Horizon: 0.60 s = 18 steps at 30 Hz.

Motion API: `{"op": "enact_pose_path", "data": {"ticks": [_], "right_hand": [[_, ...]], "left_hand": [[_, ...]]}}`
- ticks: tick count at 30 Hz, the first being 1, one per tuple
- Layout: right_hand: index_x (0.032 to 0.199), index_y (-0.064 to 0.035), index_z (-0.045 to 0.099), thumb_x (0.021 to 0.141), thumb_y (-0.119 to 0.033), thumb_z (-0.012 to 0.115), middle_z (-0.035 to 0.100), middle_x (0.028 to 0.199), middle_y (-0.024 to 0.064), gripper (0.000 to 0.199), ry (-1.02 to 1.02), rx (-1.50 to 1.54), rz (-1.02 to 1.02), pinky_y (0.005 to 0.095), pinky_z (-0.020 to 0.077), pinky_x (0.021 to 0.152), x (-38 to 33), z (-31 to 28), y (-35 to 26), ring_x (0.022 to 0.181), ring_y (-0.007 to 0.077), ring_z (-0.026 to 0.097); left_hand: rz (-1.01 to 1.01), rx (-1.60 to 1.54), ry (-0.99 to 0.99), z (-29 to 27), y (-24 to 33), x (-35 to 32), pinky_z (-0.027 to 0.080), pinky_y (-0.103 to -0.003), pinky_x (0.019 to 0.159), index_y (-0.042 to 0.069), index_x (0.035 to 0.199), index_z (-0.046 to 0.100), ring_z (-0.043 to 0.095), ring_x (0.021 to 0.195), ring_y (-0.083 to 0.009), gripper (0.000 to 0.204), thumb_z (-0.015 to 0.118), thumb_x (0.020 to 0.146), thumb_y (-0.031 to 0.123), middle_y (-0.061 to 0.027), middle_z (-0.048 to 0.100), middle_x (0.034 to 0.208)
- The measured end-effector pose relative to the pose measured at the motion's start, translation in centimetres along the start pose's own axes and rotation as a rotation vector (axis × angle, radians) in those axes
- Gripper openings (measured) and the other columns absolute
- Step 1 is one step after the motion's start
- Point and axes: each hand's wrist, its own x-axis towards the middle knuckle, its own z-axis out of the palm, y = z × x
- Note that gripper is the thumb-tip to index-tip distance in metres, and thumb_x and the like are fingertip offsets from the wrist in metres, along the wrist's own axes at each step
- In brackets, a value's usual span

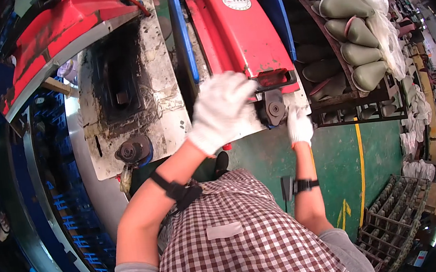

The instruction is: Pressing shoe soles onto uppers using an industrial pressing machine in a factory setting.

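My left hand [220, 111], in a white glove, is over the near left corner of a red machine cover [241, 31]. It is blurred, so its finger positions do not show clearly. A black-edged handle opening [276, 79] lies just beyond its fingertips, at the cover's near end. My right hand [300, 126], also white-gloved, is at the front right corner of the machine's pale plate. A dark grey round-ended latch [275, 109] sits just left of it. The right fingers are partly hidden, and whether they grip anything cannot be made out.
To the left, a second machine has its red cover [56, 41] raised over a scorched metal plate [165, 96]. Olive-green boot-shaped pieces [362, 54] fill a rack at right. Blue guards [183, 32] flank the closed cover. A metal rack [394, 218] stands on the green floor [338, 154].
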Motion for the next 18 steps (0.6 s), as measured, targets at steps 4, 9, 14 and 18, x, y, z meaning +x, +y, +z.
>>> {"op": "enact_pose_path", "data": {"ticks": [4, 9, 14, 18], "right_hand": [[0.167, -0.0208, 0.018, 0.103, -0.052, 0.048, 0.068, 0.121, 0.0322, 0.077, -0.242, 0.243, -0.141, 0.0515, 0.0523, 0.096, -8.4, -0.9, -0.8, 0.11, 0.0481, 0.068], [0.162, -0.0173, 0.031, 0.1, -0.039, 0.058, 0.07, 0.123, 0.0246, 0.072, -0.49, 0.271, -0.395, 0.0443, 0.055, 0.092, -10.8, -3.7, -0.1, 0.103, 0.0429, 0.072], [0.122, -0.0111, 0.072, 0.091, -0.02, 0.069, 0.072, 0.106, 0.0118, 0.032, -0.146, 0.331, -0.919, 0.041, 0.0537, 0.09, -7.4, -5.3, -3.6, 0.098, 0.0329, 0.068], [0.116, -0.0077, 0.071, 0.088, -0.024, 0.071, 0.068, 0.106, 0.0173, 0.032, 0.046, 0.338, -1.042, 0.0496, 0.0479, 0.095, -0.8, -3.0, -9.2, 0.104, 0.0393, 0.061]], "left_hand": [[0.032, 0.025, -0.198, 5.3, 1.5, 1.6, 0.044, -0.05, 0.107, 0.009, 0.124, 0.062, 0.061, 0.114, -0.0322, 0.048, 0.068, 0.077, 0.015, -0.0131, 0.063, 0.103], [0.149, 0.27, -0.306, 8.3, 0.2, 2.3, 0.032, -0.054, 0.118, 0.016, 0.132, 0.062, 0.059, 0.123, -0.0284, 0.045, 0.058, 0.087, 0.019, -0.0094, 0.064, 0.103], [0.135, 0.215, -0.153, 4.7, 0.7, 7.8, 0.039, -0.048, 0.113, 0.017, 0.131, 0.063, 0.064, 0.112, -0.0285, 0.055, 0.068, 0.078, 0.009, -0.0085, 0.066, 0.099], [0.139, 0.179, -0.072, 0.5, 1.1, 14.3, 0.052, -0.044, 0.09, 0.015, 0.123, 0.066, 0.067, 0.097, -0.0313, 0.045, 0.065, 0.079, 0.005, -0.0123, 0.067, 0.095]]}}
